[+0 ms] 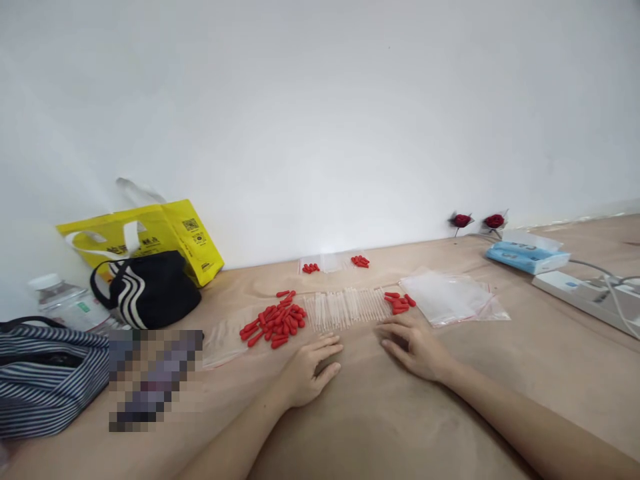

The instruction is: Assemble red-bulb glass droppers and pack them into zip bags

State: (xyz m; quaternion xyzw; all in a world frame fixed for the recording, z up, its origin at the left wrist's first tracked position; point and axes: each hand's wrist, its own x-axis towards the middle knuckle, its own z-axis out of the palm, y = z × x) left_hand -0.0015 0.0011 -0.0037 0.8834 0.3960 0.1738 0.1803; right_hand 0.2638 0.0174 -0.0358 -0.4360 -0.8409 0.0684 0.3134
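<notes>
My left hand [313, 373] rests on the table, fingers apart and holding nothing, just below a pile of red rubber bulbs [277, 322]. My right hand [413, 347] lies opposite it, also empty, with thumb and fingers spread. Between and beyond the hands is a row of thin clear tubes [345, 309] laid side by side. A small group of red bulbs [399, 303] sits at the row's right end, just above my right fingers. Flat clear plastic bags [445, 295] lie to the right of it.
Near the wall, a clear bag [333, 262] lies between two small red bulb groups. Left are a yellow bag [200, 230], a black pouch [160, 290], a plastic bottle [65, 300] and a striped bag [50, 380]. Right are a blue tissue pack [525, 257], a power strip [583, 297] and two roses.
</notes>
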